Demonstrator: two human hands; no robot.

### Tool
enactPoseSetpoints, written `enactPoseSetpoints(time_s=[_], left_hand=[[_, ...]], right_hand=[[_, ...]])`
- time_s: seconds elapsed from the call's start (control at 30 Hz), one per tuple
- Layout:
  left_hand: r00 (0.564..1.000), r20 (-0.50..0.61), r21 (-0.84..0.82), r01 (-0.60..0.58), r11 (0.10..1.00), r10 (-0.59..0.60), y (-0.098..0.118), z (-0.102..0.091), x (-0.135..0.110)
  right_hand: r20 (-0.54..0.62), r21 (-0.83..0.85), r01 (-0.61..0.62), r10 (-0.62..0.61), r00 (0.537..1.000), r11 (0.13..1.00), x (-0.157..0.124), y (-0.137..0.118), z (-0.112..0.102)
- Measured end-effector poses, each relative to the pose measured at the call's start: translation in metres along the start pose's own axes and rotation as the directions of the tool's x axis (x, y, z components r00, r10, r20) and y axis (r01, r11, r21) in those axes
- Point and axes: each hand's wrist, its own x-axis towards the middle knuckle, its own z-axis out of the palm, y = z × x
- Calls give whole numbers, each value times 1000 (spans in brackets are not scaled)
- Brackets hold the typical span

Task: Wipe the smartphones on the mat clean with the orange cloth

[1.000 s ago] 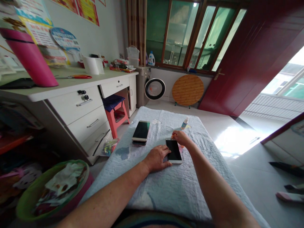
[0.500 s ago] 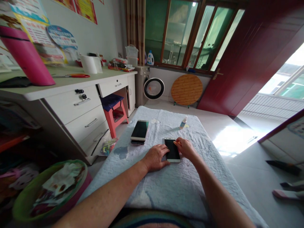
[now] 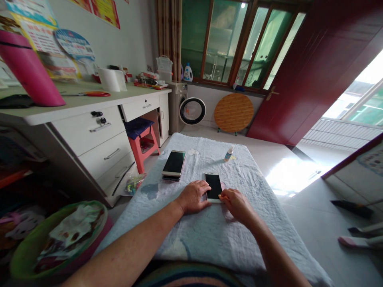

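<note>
On the pale blue cloth (image 3: 167,227), between our two hands, we have a white phone (image 3: 214,186) lying face up, screen dark, top end away from us. Our left hand (image 3: 193,196) lies palm down at its left side, fingertips over the edge, thumb apart near the lower corner: braced, not clamped. Our right hand (image 3: 237,203) pinches a small orange piece (image 3: 220,197), grip narrow, at the lower right edge; fingers hide most of it, so we cannot tell what it is. Step in hand, we judge: working that piece against the screen's edge. Any further stroke calls for a steady phone and light pressure. Ahead to the left, two stacked phones (image 3: 174,162); ahead to the right, a small bottle (image 3: 229,154) stands upright, contents unclear. Low left, a green-rimmed bin (image 3: 20,251) holds crumpled tissue (image 3: 73,229). Beside the desk (image 3: 92,137), a clear bag (image 3: 134,183) holds bright items we cannot identify. Farther back, the washing machine's round door (image 3: 193,111) hangs open.
</note>
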Motion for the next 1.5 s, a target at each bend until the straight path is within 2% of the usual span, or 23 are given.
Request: enactPoseSetpoints(time_s=[0.1,0.23,0.37,0.5,0.67,0.8,0.9,1.07,1.23,1.5], left_hand=[[1000,7,-7,2,1000,-2,-1,0,0],[1000,-3,-32,11,999,-11,0,-1,1],[999,-33,-43,22,999,-23,0,-2,0],[1000,-1,-20,27,999,-27,-1,-2,0],[1000,4,-10,23,1000,-23,-2,0,1],[999,2,-13,35,999,-35,-1,-1,0],[999,-1,-19,41,999,-41,-1,-2,-1],[1000,-14,-50,16,999,-17,-2,-5,-2],[1000,-11,-56,3,998,-4,-2,-7,-1],[999,-13,-25,39,999,-39,0,-6,-2]], right_hand=[[37,8,4,-4,999,1000,-9,-7,-5],[96,62,74,-80,992,995,-13,-14,-12],[15,53,99,-100,995,994,-4,-16,-10],[-24,21,24,-24,999,999,16,-8,-1],[-109,19,-44,46,993,999,51,14,7],[-193,-5,-110,107,975,994,77,25,4],[-234,-35,-118,107,966,992,95,22,0],[-178,-88,-93,76,981,992,116,12,2],[-107,-153,-85,68,992,985,123,5,7],[24,-218,14,-9,1000,976,139,-12,3]])
